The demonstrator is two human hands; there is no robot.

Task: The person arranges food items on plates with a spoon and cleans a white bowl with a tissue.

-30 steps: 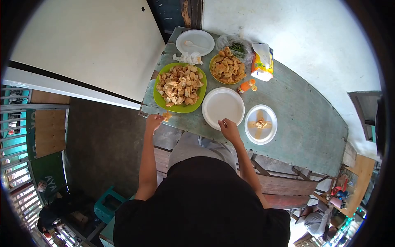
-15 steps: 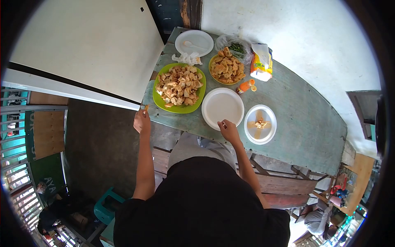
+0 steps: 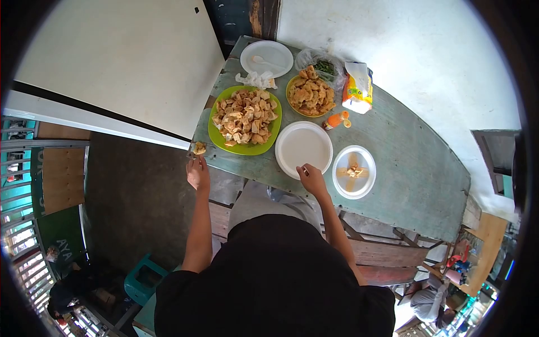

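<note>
At the table's left corner lies a small golden fried piece [image 3: 199,148]. My left hand [image 3: 197,174] is just below it, fingers pointing at it with the tips close to or touching its near side. My right hand [image 3: 312,180] hovers over or rests on the near rim of a white plate [image 3: 304,147]. Its fingers are curled together, and whatever they may hold is too small to name. To the right, a smaller white plate [image 3: 342,184] carries a little heap of food pieces [image 3: 354,171]. A green plate [image 3: 273,136] piled with fried pieces [image 3: 247,116] stands near my left hand.
Behind are a yellow plate of fritters [image 3: 310,95], a plastic bag with green chillies [image 3: 324,65], an orange-capped sauce bottle [image 3: 337,119], a yellow packet [image 3: 357,88], crumpled tissue [image 3: 257,80] and a white plate with a spoon [image 3: 266,58]. A white panel [image 3: 118,67] borders the left.
My left hand has drawn back slightly toward me and right, so more of the fried piece at the corner shows. My right hand has stayed at the plate's rim.
</note>
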